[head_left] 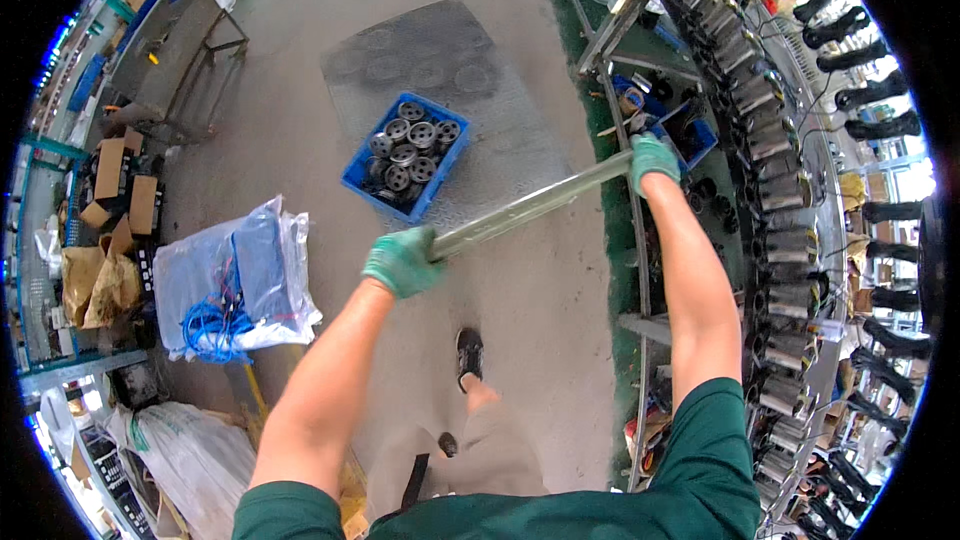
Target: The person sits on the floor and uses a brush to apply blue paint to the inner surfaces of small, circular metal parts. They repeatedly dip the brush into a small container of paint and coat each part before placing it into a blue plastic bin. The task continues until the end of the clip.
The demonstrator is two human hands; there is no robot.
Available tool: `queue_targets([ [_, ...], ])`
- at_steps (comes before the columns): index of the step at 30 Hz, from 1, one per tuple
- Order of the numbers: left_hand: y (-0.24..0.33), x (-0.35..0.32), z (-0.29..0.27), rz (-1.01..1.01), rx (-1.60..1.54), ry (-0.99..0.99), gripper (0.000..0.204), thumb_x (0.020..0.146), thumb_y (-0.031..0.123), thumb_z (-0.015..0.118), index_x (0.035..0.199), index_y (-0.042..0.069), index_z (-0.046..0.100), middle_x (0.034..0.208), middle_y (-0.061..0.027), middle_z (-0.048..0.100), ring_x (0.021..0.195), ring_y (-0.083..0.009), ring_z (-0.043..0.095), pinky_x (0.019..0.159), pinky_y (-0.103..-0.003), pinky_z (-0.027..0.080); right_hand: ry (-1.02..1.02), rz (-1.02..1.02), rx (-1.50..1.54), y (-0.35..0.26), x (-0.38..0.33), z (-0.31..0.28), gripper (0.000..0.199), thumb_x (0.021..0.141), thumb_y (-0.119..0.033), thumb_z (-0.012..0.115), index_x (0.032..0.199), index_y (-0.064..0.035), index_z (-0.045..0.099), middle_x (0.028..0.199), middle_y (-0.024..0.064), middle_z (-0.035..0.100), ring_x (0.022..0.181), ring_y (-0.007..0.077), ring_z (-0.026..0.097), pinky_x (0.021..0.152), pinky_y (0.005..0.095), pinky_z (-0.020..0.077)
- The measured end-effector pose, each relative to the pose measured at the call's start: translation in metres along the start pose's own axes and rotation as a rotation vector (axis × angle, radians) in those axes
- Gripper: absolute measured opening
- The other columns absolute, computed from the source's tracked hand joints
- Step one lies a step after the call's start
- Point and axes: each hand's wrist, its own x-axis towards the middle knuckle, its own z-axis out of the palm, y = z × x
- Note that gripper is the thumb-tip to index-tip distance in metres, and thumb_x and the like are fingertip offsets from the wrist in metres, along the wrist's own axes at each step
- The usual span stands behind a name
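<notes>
Both my hands wear green gloves and hold a long grey metal piece in front of me, seen nearly edge-on; it may be a tray or a bar (535, 206). My left hand (402, 262) is closed around its left end. At the far right end, my right hand (655, 162) grips it, close to the workbench frame. The piece slants upward to the right. Beyond it on the floor, a blue plastic crate (436, 186) holds several round metal pulley-like wheels (404, 154).
A dark worn mat (420, 50) lies under and behind the crate. Along the right runs a line of metal motor-like cylinders (780, 190) above a metal frame (630, 230). Left are a plastic-wrapped stack (205, 275) with blue cords, cardboard boxes (112, 168) and a metal table (170, 40).
</notes>
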Motion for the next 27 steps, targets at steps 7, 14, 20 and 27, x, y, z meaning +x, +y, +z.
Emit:
queue_targets([
  [7, -0.156, 0.078, -0.113, -0.109, 0.142, 0.075, 0.028, 0.070, 0.030, 0.076, 0.091, 0.012, 0.070, 0.089, -0.0180, 0.070, 0.083, -0.0394, 0.069, 0.073, -0.047, 0.055, -0.063, -0.142, -0.027, -0.150, 0.104, -0.045, 0.020, 0.087, -0.011, 0.061, 0.099, -0.0090, 0.077, 0.104, 0.0157, 0.074, 0.099, 0.0333, 0.072, 0.085, 0.0436, 0.0580],
  [14, -0.309, 0.127, -0.210, -0.268, 0.196, 0.093, 0.024, 0.071, 0.023, 0.075, 0.091, 0.010, 0.070, 0.092, -0.0186, 0.070, 0.088, -0.0395, 0.068, 0.075, -0.044, 0.054, -0.305, -0.269, 0.101, -0.286, 0.165, -0.092, 0.020, 0.084, -0.023, 0.063, 0.099, -0.0155, 0.074, 0.101, 0.0135, 0.074, 0.097, 0.0334, 0.072, 0.084, 0.0466, 0.0577],
  [20, -0.313, 0.195, -0.274, -0.369, 0.307, -0.161, 0.033, 0.071, 0.030, 0.080, 0.094, 0.008, 0.071, 0.092, -0.0163, 0.072, 0.087, -0.0362, 0.069, 0.075, -0.042, 0.054, -0.430, -0.438, 0.232, -0.342, 0.204, -0.108, 0.028, 0.085, -0.021, 0.061, 0.110, -0.0147, 0.071, 0.104, 0.0160, 0.073, 0.100, 0.0348, 0.071, 0.086, 0.0478, 0.0561],
  [27, -0.240, 0.270, -0.239, -0.260, 0.211, -0.469, 0.038, 0.087, 0.044, 0.068, 0.104, 0.011, 0.070, 0.096, -0.0145, 0.073, 0.092, -0.0371, 0.069, 0.079, -0.047, 0.053, -0.702, -0.624, 0.365, -0.388, 0.223, -0.119, 0.030, 0.084, -0.022, 0.064, 0.111, -0.0098, 0.069, 0.110, 0.0196, 0.071, 0.105, 0.0355, 0.069, 0.087, 0.0488, 0.0550],
])
